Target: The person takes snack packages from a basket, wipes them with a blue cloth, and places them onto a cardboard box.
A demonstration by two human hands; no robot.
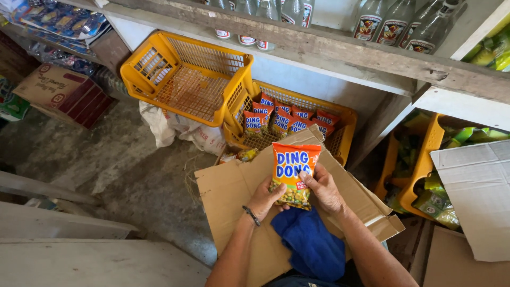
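Both my hands hold one orange snack packet (292,166) over an open cardboard box (228,187). My left hand (264,198) grips its lower left corner. My right hand (324,188) grips its right side with the thumb on the front. A blue cloth (311,244) lies on my lap below the packet. Behind the box, a yellow plastic basket (342,139) holds several more orange packets (281,122) standing in rows.
An upturned, tilted yellow basket (186,74) leans beside the filled one. A wooden shelf (340,50) above carries glass bottles (396,24). Another yellow basket (422,167) with green packets stands at the right, next to cardboard sheets (478,191). A carton (56,93) sits at the left on the concrete floor.
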